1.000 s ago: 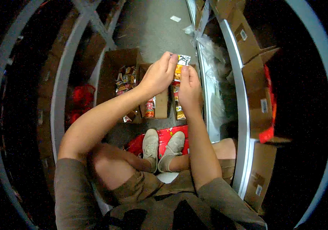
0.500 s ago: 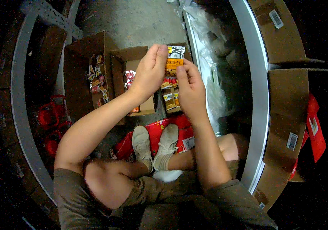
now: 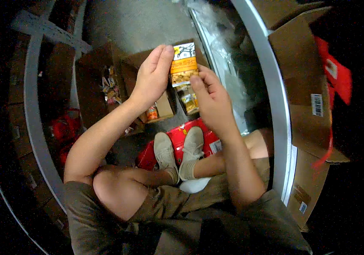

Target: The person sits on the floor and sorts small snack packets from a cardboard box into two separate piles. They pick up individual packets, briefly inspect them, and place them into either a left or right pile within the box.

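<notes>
- Nearest – crossed legs in pale shoes over a red package on the floor.
- Above them, right hand and left hand pinching an orange snack packet by its two side edges.
- Held upright at mid-frame, long axis running away from the body, dark-topped end pointing far.
- Beyond, open cardboard boxes of snacks – then grey floor.

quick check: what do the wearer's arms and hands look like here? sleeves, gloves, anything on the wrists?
Both arms are bare from the short sleeves down. The left hand and right hand wear no gloves, and no watch, band or ring shows on the visible sides. The short sleeves belong to an olive-brown T-shirt, plain where visible. No cables or markers on either forearm.
</notes>
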A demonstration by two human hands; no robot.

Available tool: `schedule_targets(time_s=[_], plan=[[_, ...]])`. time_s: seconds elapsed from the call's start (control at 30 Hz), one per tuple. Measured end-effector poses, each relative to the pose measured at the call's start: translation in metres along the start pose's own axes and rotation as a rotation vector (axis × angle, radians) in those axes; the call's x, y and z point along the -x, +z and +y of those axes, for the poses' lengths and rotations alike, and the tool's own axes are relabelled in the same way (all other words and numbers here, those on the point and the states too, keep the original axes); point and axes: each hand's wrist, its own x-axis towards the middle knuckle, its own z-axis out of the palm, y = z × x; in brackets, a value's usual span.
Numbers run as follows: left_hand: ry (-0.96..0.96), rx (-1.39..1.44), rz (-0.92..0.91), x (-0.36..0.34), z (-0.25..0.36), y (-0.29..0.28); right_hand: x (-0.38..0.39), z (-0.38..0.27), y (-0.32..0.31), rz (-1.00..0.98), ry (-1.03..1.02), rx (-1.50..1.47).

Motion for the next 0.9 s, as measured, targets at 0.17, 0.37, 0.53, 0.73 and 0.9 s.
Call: schedule_targets(time_s=[0.17, 0.37, 0.53, 0.73, 0.9], plan=[[0.017, -0.116, -0.085, 0.007, 0.056, -0.026, 0.011, -0.031, -0.011, -0.092, -0.256, -0.075], [-0.151, -0.221, -0.201, 0.056, 0.125, -0.020, 0.048, -0.050, -0.027, -0.269, -0.404, -0.099], [-0.070, -0.279, -0.020, 0.096, 0.150, 0.001, 0.068, -0.057, -0.040, -0.357, -0.447, -0.180], [-0.088, -0.142, -0.021, 0.109, 0.141, -0.001, 0.078, -0.062, -0.056, -0.409, -0.402, -0.273], [-0.076, -0.171, 0.010, 0.103, 0.139, 0.002, 0.077, -0.063, -0.058, -0.436, -0.253, -0.405]])
